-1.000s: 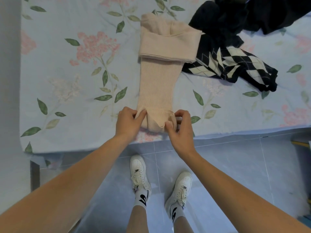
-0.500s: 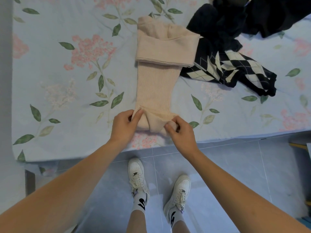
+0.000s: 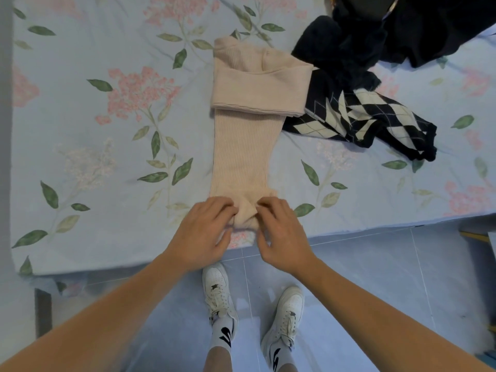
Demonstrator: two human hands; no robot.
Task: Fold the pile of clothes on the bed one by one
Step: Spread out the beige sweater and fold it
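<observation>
We pinch the beige ribbed sweater's (image 3: 245, 146) hem with left hand (image 3: 200, 232) and right hand (image 3: 281, 234) at the bed's (image 3: 107, 237) near edge; next, we'd likely fold it upward.

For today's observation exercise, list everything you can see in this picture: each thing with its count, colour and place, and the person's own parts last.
beige knit garment: one, beige, middle of the bed, far end folded over
argyle garment: one, navy and cream, right of the beige knit garment
dark clothes: a heap, black, far right of the bed
bedsheet: one, pale blue with pink flowers, covers the bed
floor tiles: grey-blue, below the bed edge
shoes: two, white, on the floor tiles
left hand: on the garment's near end
right hand: beside it, same end
</observation>
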